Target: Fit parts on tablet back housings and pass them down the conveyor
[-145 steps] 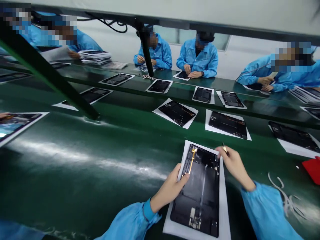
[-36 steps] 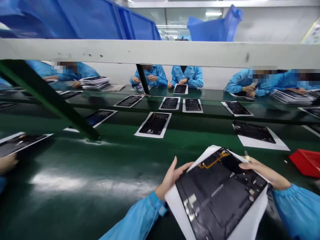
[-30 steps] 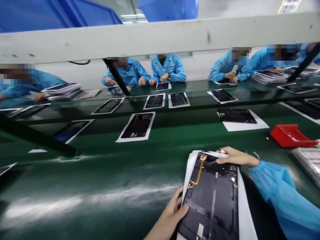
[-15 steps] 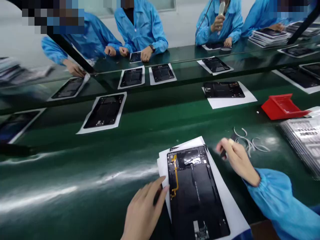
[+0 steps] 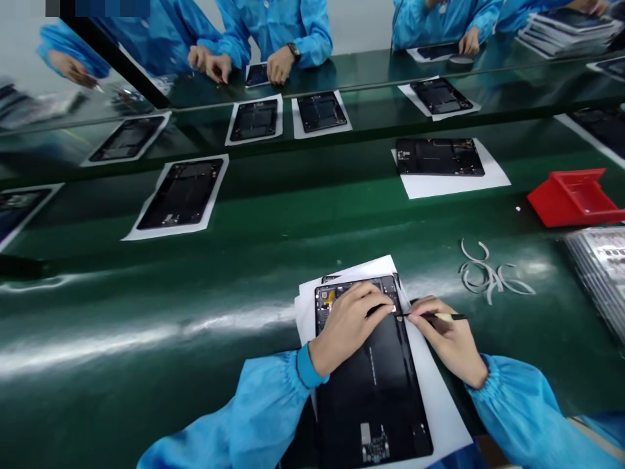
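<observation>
A black tablet back shell (image 5: 375,391) lies open-side up on a white paper sheet (image 5: 439,410) on the green belt in front of me. My left hand (image 5: 349,326) rests on the shell's upper part, fingers pressing near its right edge. My right hand (image 5: 446,339) is beside the shell on the right and holds thin black tweezers (image 5: 434,316), their tip pointing left at my left fingertips.
More shells on paper lie on the belt, one to the left (image 5: 180,195) and one at the back right (image 5: 439,157). A red tray (image 5: 576,198) and a pile of white curled strips (image 5: 488,273) sit to the right. People in blue coats work at the far side.
The shell was lifted and turned, then set back down on the belt. My left hand has moved onto its upper part, and my right hand has brought the tweezers to its right edge.
</observation>
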The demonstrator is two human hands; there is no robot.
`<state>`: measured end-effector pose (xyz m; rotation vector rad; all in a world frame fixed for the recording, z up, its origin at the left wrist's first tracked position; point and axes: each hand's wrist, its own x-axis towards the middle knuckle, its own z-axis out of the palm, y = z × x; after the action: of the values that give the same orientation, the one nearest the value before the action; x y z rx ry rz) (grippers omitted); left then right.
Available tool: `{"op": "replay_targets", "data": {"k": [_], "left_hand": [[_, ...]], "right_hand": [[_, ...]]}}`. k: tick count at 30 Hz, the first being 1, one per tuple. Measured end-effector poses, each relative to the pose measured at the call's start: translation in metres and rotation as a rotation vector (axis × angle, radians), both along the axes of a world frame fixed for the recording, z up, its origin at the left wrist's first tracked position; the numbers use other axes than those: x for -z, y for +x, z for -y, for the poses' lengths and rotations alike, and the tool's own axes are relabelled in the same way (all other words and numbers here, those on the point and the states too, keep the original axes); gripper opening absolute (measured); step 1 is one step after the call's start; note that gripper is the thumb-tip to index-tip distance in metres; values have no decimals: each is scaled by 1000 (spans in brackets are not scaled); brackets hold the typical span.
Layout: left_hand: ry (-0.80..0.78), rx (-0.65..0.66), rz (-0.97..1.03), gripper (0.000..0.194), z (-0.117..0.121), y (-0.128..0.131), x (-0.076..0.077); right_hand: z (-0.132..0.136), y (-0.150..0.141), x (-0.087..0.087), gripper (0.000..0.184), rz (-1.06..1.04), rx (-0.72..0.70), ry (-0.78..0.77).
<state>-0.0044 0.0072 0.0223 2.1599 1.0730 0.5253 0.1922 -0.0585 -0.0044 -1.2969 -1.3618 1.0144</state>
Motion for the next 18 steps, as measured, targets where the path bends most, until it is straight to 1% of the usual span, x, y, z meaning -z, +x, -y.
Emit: {"op": "replay_targets", "data": {"k": [3,10,14,18], "left_hand": [[7,-23,-18,12,4,-4,1],[-13,-29,-29,9,16,-8,-1],[-23,-26,-29,8,15,-7,1],[-35,-43,-40,9,12,-5,2]], "right_hand": [[2,1,1,6,38,13,29],[0,0,0,5,99,53,46],[0,-1,-1,4,105,82,16],[0,-3,-4,5,89,141,28]]}}
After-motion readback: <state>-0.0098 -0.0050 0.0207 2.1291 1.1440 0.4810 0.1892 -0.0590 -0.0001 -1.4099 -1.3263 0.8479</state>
